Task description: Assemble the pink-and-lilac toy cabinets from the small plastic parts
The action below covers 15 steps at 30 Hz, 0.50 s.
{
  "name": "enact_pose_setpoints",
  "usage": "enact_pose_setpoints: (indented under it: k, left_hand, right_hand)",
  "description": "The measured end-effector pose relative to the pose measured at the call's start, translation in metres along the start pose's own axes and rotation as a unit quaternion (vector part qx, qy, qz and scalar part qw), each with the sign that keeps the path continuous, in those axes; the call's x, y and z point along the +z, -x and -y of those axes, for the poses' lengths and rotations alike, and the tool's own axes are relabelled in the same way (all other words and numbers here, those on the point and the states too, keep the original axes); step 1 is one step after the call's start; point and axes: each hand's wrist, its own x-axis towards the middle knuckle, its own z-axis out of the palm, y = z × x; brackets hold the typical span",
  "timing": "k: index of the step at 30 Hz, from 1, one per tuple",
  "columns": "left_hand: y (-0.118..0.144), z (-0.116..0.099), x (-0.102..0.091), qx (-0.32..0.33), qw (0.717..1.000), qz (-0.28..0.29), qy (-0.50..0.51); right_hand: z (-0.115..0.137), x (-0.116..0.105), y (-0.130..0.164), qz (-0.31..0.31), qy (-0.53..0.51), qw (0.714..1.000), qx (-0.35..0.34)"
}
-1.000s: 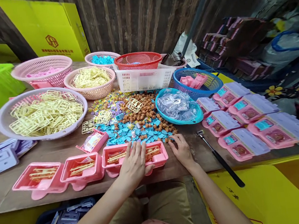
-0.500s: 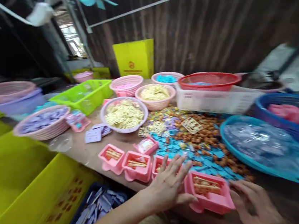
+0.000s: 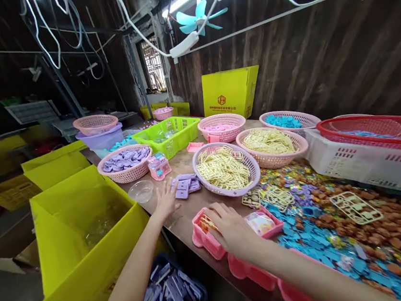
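Pink plastic is sitting under my right hand [image 3: 231,226]: I am laying that palm, fingers spread and loose, on the leftmost pink tray [image 3: 205,234] at the near edge of the wooden table [image 3: 183,220]. The tray is lying flat with its open side up, cream sticks inside, and its long axis is running along the table edge, in line with the other pink trays [image 3: 252,270] that are trailing off to my right. My left hand [image 3: 166,200] is reaching out flat over bare wood, fingers apart and holding nothing, with its tips just short of the lilac cards [image 3: 186,184].

A clear bowl [image 3: 140,191] is resting just left of that hand, and a small pink toy box [image 3: 159,166] is standing behind it. The lilac basket of cream frames [image 3: 226,169] is crowding in behind the tray, and a small pink tray with a packet [image 3: 262,221] is lying right beside my right hand. Blue and brown small parts [image 3: 340,236] are spreading across the table to the right. A yellow crate [image 3: 87,240] is standing off the table's left end, above a dark bin of lilac cards [image 3: 170,299].

Half a second ago both hands were working the right end of the tray row; now they are both sitting further left, and my view is turning that way too.
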Motion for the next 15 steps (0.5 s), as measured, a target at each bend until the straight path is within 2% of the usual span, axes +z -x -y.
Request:
enact_pose_setpoints:
  k: [3,7,10,15]
  left_hand:
    - [-0.022,0.010,0.020,0.046,0.999,-0.001,0.025]
    - [-0.031,0.014,0.041,0.049,0.997,-0.024,0.053]
    - [-0.023,0.012,0.053,0.034,0.995,-0.065,0.069]
    - [-0.007,0.010,0.063,-0.031,0.981,-0.170,0.092]
  right_hand:
    - [-0.006,0.028,-0.077,0.015,0.043,0.999,0.007]
    - [-0.022,0.064,-0.157,0.016,0.056,0.998,0.037]
    - [-0.033,0.084,-0.195,-0.006,0.036,0.996,0.079]
    - [-0.045,0.106,-0.224,-0.057,-0.076,0.988,0.120]
